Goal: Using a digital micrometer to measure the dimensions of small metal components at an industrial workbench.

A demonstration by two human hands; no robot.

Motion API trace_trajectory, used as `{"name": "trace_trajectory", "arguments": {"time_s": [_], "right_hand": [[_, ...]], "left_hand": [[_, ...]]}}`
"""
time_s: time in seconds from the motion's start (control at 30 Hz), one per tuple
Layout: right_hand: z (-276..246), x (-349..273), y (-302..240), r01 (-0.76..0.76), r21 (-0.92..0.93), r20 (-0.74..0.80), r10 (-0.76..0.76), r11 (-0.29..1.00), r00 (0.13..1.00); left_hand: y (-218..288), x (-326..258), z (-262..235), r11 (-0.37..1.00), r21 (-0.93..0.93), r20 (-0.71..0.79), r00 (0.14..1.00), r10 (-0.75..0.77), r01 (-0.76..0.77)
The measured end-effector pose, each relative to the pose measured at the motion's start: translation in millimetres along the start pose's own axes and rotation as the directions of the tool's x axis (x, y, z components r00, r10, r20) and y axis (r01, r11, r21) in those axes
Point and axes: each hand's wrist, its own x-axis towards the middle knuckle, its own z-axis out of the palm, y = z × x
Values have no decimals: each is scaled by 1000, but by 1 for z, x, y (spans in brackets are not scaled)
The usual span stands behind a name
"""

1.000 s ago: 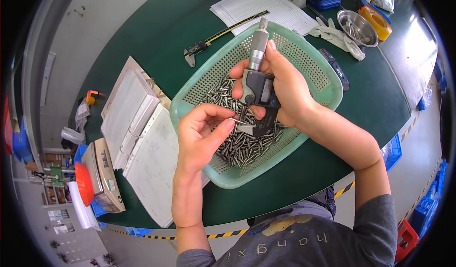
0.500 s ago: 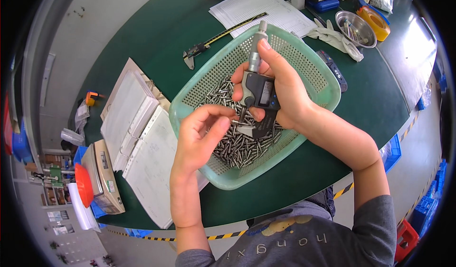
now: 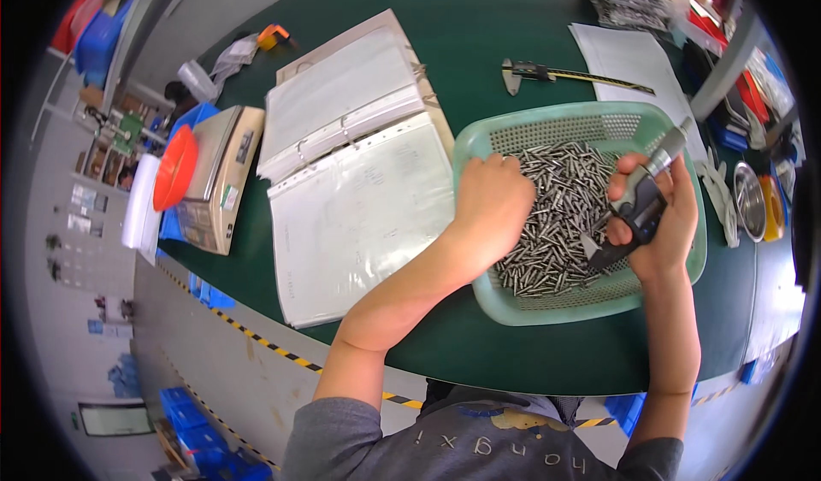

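Note:
A light green perforated basket [image 3: 479,135] sits on the dark green table and is filled with several small metal pins [image 3: 560,224]. My left hand [image 3: 492,203] rests knuckles-up in the pile near the basket's left wall, fingers curled down into the pins; what it holds is hidden. My right hand [image 3: 663,220] hovers over the right side of the basket and grips a black and silver micrometer [image 3: 641,203], its thimble pointing up and to the right.
An open ring binder [image 3: 351,165] with plastic sleeves lies left of the basket. Further left stands a beige scale [image 3: 218,177] with an orange bowl [image 3: 174,167]. A caliper [image 3: 556,72] and white paper [image 3: 633,62] lie behind the basket. White gloves [image 3: 717,192] and a metal bowl [image 3: 751,199] sit right.
My left hand has left the micrometer and dropped into the pins at the basket's left. The camera view has swung, so the basket now sits to the right.

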Motion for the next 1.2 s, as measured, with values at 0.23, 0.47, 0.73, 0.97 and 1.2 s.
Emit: {"name": "trace_trajectory", "arguments": {"time_s": [0.23, 0.47, 0.73, 0.97, 1.2], "right_hand": [[2, -1, 0, 9, -31, -8, -10, 999, 1000], [-2, -2, 0, 18, -36, -19, -18, 999, 1000], [-4, 3, 3, -36, 18, 47, 35, 999, 998], [-3, 0, -3, -22, 24, 53, 21, 999, 998], [-5, -1, -2, -35, 40, 67, 33, 999, 997]], "left_hand": [[-2, -4, -3, 999, -2, -30, 999, 38, -39], [12, 3, -18, 600, -800, -77, 993, -85, -10], [7, -2, -34, 402, -915, 47, 998, 51, 22], [16, -6, -45, 273, -960, 78, 995, 67, 57], [19, -7, -47, 328, -943, -19, 995, 96, -49]]}}
